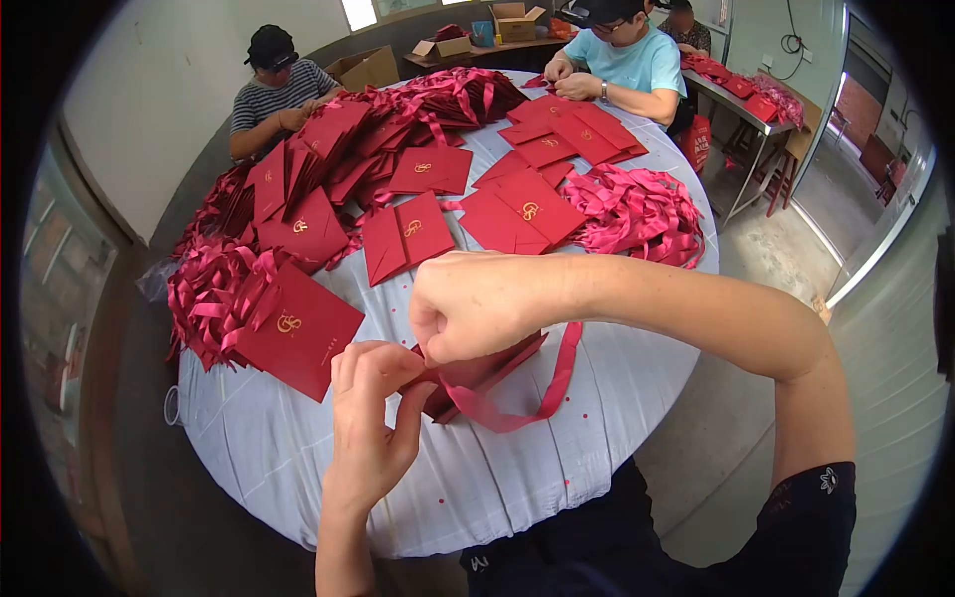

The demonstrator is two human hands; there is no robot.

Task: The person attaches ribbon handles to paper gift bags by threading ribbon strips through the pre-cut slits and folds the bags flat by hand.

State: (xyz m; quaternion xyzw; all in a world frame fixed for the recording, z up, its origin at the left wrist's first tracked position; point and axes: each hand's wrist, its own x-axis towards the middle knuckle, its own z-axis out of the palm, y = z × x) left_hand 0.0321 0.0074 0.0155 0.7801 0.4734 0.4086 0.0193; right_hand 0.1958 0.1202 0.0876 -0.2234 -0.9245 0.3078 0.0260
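Observation:
A red paper gift bag stands at the near part of the table with its opening upward. My left hand is closed in a pinch at the bag's left upper edge. My right hand is curled above the same edge, its fingertips meeting close to those of the left; what they pinch is hidden. A pink-red ribbon loops out from the bag toward me and to the right.
The round table bears piled flat red bags, with gold print, and heaps of ribbon at right and left. Two people sit across it, one in a striped shirt, one in light blue. Behind stand cardboard boxes.

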